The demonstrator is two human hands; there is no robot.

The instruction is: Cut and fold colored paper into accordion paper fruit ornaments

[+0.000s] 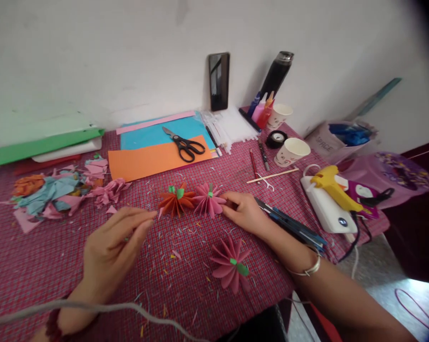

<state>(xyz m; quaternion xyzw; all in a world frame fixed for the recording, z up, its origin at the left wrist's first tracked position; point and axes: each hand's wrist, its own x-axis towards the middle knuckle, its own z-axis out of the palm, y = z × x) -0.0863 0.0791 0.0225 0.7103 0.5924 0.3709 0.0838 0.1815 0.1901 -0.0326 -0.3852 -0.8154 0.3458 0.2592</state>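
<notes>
Three folded paper pieces shaped like flowers or pumpkins, with green paper bits at their centres, are on the checked cloth. An orange paper flower [175, 204] stands beside a pink paper flower [207, 205]; their petals touch or nearly touch. The thumb and fingers of my right hand [245, 213] pinch the right edge of that pink one. Just left of the orange flower is my left hand [110, 249], its fingers stretched forward with the thumb slightly apart and nothing seen in it. Closer to me lies a darker pink paper flower [229, 271], touched by neither hand.
Crumpled paper scraps [57, 190] lie at the left. Black scissors [185, 145] rest on orange paper [139, 161] at the back. Paper cups [291, 151], glue bottles [263, 111] and a yellow glue gun [335, 187] are rightward. A pale cord [128, 306] crosses the foreground.
</notes>
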